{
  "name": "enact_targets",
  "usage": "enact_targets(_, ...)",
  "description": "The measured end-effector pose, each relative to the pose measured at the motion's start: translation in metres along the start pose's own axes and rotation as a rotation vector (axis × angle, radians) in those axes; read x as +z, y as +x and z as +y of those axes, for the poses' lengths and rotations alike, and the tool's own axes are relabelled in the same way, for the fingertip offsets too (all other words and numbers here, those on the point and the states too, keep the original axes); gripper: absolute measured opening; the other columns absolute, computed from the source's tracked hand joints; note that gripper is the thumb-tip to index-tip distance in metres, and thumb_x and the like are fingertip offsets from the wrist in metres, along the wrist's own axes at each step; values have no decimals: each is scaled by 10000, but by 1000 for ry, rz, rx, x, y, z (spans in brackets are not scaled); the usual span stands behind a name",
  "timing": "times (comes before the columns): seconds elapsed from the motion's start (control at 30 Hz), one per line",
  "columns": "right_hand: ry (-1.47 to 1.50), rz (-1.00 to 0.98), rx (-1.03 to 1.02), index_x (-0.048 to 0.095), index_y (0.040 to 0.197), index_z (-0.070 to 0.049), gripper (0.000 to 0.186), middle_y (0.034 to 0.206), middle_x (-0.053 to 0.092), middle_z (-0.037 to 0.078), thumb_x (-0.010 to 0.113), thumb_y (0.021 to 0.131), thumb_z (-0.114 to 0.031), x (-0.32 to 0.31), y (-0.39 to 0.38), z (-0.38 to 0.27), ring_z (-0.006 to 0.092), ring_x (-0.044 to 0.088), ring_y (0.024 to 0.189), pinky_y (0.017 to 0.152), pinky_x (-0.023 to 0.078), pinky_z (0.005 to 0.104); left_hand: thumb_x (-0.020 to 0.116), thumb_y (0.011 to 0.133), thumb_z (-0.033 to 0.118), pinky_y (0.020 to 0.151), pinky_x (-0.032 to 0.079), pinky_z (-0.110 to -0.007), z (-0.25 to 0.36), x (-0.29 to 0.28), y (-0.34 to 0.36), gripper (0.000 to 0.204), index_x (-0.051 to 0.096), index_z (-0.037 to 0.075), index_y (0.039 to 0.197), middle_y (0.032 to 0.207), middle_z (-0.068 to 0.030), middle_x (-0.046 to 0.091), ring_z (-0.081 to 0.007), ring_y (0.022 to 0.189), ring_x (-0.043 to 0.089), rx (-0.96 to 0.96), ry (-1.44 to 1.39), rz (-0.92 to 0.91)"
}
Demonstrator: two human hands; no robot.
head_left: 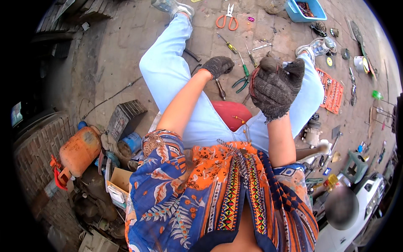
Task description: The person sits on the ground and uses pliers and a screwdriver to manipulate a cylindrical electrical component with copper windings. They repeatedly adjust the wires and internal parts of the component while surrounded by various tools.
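Note:
Both my hands wear dark knitted work gloves. My left hand (217,66) is above the ground between my legs, its fingers curled together; anything inside them is hidden. Just below it is a wooden-handled tool (221,90), and I cannot tell whether the hand touches it. Raised over my right thigh, my right hand (275,88) is closed, and a small pale, shiny bit shows near its fingers. On the ground between the hands are a green-handled screwdriver (244,67) and green-handled pliers (241,85). Farther off lie a yellow-handled screwdriver (231,46) and orange-handled shears (228,21).
A red seat (231,114) shows between my thighs. To the right lies an orange socket-set case (333,93); a blue basin (299,16) stands at the far right. On the left are an orange tank (80,150) and a dark battery-like box (124,119). A white scooter body (357,214) is at the lower right.

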State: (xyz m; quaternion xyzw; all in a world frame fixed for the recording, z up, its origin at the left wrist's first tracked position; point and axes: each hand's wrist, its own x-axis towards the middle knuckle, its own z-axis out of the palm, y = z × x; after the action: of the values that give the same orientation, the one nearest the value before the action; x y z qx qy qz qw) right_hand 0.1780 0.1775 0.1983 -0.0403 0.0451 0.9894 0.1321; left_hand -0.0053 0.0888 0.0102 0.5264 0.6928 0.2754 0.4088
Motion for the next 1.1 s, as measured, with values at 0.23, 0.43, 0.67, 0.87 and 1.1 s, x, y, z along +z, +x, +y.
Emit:
enact_targets(0.23, -206, -52, -119, 558, 1107, -22, 412, 1011, 612, 167, 535, 871, -359, -26, -35, -9, 293, 598, 918, 838, 482, 409, 498, 911, 240, 679, 467, -309, 73, -31, -25, 289, 638, 0, 831, 751, -96, 636, -174, 686, 577, -86, -712, 210)
enact_targets(0.43, -252, -725, 13, 506, 1202, -10, 419, 823, 650, 143, 628, 851, -203, 113, 4, -39, 197, 619, 691, 646, 531, 284, 503, 923, 235, 651, 456, -261, 100, -46, -36, 260, 645, 24, 871, 795, -24, 634, -97, 692, 535, 327, -495, 417)
enact_targets(0.67, -1236, 26, -1039, 326, 1352, 49, 768, 1407, 291, 270, 540, 820, -463, 121, 9, -74, 356, 232, 1350, 1127, 178, 420, 555, 887, 186, 762, 478, -284, 99, -46, -43, 213, 652, -1, 922, 878, -51, 647, -121, 829, 588, 297, -475, 34)
enact_targets(0.87, -2467, 110, 247, 541, 1172, 25, 449, 1094, 600, 194, 508, 910, -339, 55, -16, -71, 299, 558, 1055, 930, 405, 331, 578, 835, 56, 767, 498, -294, 133, -96, -80, 128, 645, -27, 906, 884, -91, 668, -176, 814, 628, 117, -466, 164)
enact_targets(1.1, -1485, -351, 769, 482, 1218, 23, 513, 1194, 543, 139, 659, 816, -241, 47, -23, 4, 219, 524, 1100, 951, 403, 325, 613, 838, 160, 742, 519, -301, 174, -138, -79, 184, 668, 24, 949, 908, -93, 670, -187, 841, 650, 589, -244, 190)
